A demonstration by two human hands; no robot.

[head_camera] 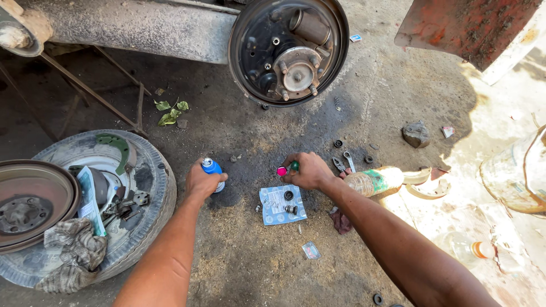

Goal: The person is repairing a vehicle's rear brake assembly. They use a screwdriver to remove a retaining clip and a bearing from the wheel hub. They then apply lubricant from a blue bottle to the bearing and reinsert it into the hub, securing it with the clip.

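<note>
Left hand (203,181) grips a blue bottle (212,168); right hand (308,170) pinches a green-pink tool (287,169).

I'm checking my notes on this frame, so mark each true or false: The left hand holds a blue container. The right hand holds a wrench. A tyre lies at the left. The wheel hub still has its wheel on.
1. The left hand holds a blue container: true.
2. The right hand holds a wrench: false; it holds a small pink and green part, and the wrench lies on the ground.
3. A tyre lies at the left: true.
4. The wheel hub has its wheel on: false; it is bare.
</note>
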